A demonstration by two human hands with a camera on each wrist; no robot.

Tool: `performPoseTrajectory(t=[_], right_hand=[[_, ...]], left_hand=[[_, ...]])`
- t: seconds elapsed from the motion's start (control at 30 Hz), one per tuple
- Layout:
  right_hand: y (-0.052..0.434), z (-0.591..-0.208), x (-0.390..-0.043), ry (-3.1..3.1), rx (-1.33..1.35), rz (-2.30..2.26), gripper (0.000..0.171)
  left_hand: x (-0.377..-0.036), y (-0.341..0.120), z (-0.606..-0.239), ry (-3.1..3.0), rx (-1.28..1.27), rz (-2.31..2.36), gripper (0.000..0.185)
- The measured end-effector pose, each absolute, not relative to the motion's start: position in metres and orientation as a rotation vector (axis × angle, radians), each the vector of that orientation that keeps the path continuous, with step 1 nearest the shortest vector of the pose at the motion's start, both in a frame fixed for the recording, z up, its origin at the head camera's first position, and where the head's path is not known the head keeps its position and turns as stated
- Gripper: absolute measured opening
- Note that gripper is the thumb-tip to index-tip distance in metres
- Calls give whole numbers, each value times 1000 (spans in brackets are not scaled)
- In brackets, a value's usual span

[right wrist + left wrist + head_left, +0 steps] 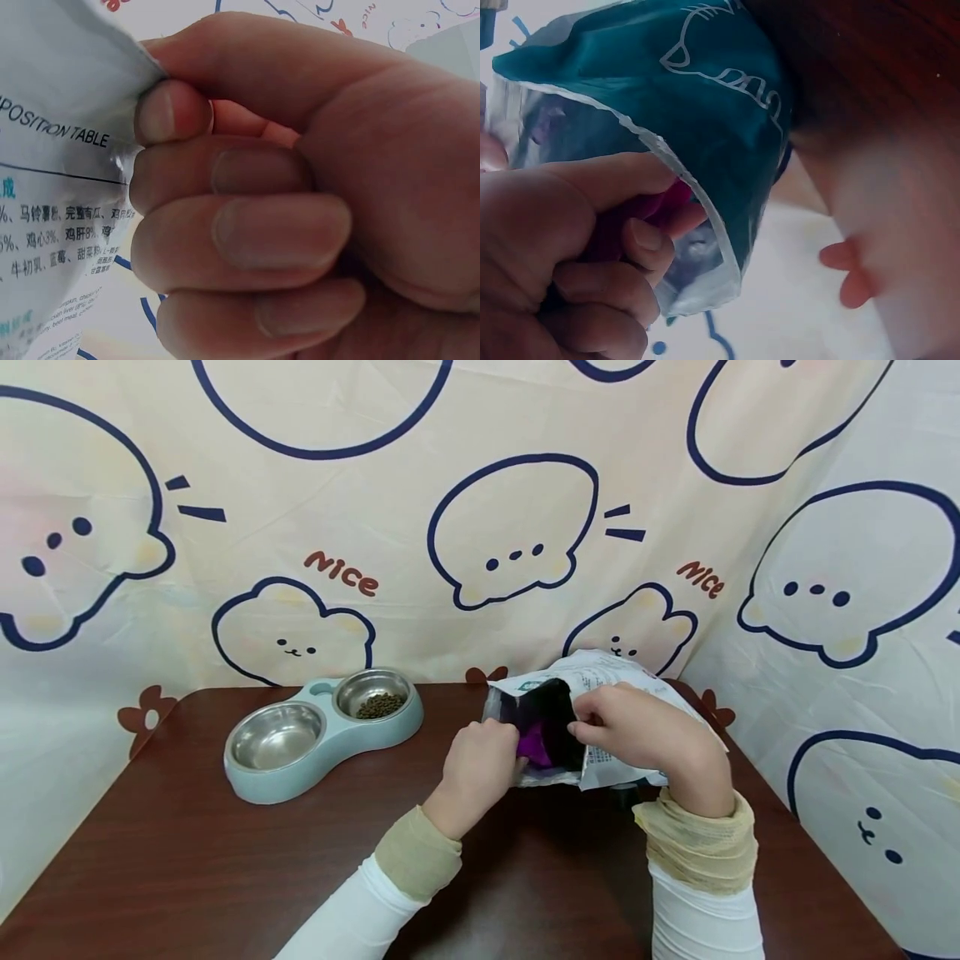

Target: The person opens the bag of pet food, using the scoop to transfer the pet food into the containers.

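Two hands at bag (pixel 600 668), near tabletop's (pixel 165 860) back right corner. Mouth faces left hand (pixel 480 762), body runs toward right edge. Left grips purple thing (pixel 534 747), perhaps scoop, in mouth; right hand (pixel 647 728) pinches bag's upper flap.

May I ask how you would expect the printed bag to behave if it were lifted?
The bag would probably flop rather than hold its shape, since its thin film bends near where the right hand pinches its edge. It may be slippery, given its glossy sheen. Anything loose inside might spill if tipped, because its mouth gapes open.
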State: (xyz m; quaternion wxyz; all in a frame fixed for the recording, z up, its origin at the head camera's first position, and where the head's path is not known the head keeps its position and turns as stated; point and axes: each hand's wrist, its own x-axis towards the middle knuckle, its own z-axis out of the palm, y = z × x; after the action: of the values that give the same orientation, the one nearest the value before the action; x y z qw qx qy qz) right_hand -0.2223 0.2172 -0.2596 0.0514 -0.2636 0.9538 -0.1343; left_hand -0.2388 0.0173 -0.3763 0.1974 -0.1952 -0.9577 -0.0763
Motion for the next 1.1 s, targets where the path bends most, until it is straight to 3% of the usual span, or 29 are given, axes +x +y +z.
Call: performPoseTrajectory(t=[0.3,0.77,1.1], right_hand=[[223,-263,-224,2908,-810,-429,29],[229,-256,-224,2936,-819,-425,33],[228,-258,-223,2917,-792,-472,28]], left_hand=[[-254,14,-390,-2784,-553,-641,29],[-244,-32,-353,-2884,-448,-845,28],[-248,-53,-354,-2970,-513,-805,31]])
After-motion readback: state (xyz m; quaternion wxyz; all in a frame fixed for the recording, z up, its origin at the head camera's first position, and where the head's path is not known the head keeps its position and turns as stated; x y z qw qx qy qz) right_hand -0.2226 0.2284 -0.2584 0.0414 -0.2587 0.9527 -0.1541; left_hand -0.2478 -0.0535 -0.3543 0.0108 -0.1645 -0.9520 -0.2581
